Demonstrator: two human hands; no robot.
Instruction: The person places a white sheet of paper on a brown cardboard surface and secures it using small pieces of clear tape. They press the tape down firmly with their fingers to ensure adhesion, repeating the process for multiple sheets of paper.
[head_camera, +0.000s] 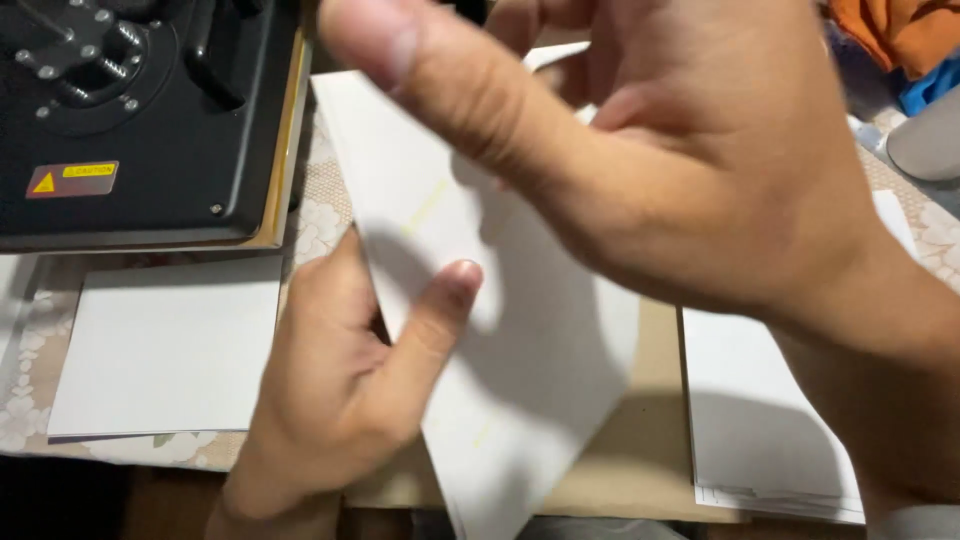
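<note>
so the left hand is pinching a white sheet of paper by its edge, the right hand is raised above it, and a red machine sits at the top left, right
Not quite: the head view shows the machine at the top left is black, not red. The rest stands: the left hand pinches the white sheet of paper by its edge, and the right hand is raised above it.

The table (320, 215), under a pale flowered lace cloth, carries a black heat press (140, 120) at 10 o'clock, a white sheet (165, 350) at 8 o'clock, a tan board (655, 440) at 5 o'clock and a white paper stack (760, 430) at 4 o'clock.
</note>
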